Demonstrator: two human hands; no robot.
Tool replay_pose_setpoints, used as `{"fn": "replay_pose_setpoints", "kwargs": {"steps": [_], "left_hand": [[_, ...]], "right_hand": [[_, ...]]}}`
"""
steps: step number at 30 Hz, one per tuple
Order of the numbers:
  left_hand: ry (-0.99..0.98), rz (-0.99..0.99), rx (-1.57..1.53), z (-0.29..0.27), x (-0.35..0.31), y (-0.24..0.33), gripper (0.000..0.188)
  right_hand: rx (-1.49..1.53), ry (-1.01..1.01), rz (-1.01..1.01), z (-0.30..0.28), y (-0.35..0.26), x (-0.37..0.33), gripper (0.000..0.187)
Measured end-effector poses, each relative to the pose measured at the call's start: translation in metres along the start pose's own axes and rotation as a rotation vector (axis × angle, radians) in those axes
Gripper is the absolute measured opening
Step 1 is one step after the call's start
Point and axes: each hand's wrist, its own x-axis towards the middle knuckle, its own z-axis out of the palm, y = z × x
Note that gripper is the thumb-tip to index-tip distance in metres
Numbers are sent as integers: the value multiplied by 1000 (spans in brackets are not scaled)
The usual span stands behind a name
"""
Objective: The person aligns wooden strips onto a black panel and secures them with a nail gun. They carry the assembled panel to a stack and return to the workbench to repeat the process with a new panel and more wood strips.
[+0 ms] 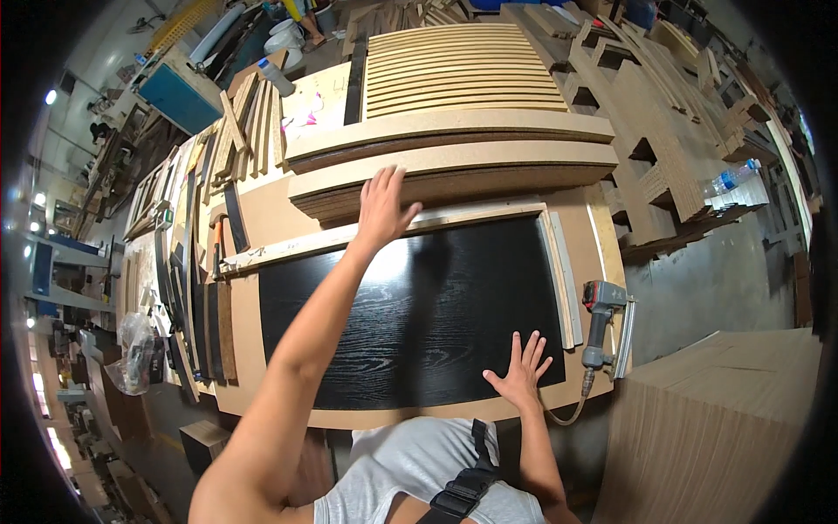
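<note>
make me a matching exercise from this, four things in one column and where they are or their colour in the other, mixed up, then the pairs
Column one:
1. left hand
2. nail gun
3. right hand
4. hammer

Column two:
A. spread open, at the near right corner of the black panel
B. orange and black, left of the panel
C. by the stack of long boards
D. grey and red, right of the panel

Pairs: 1-C, 2-D, 3-A, 4-B
</note>
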Motion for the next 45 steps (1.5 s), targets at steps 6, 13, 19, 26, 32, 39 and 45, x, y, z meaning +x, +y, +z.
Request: {"fn": "replay_pose_setpoints", "kwargs": {"steps": [6, 13, 19, 26, 32, 39, 45], "left_hand": [[-162, 52, 151, 23, 68, 2, 75], [6, 204, 158, 14, 36, 10, 40], [-143, -14, -35, -33, -50, 18, 15], [-285, -516, -202, -37, -197, -1, 41], [-393, -689, -137, -58, -230, -31, 50], [-353, -518, -93, -44, -212, -66, 50], [-166, -311, 8, -23, -199, -46, 36]], "right_hand": [[3, -22, 15, 1, -2, 5, 120], [9, -38, 41, -3, -5, 4, 117], [13, -5, -10, 2, -1, 2, 118], [0, -30, 11, 5, 5, -7, 119], [14, 13, -67, 8, 7, 5, 117], [46, -21, -25, 9, 9, 7, 115], [30, -70, 21, 2, 5, 2, 114]]}}
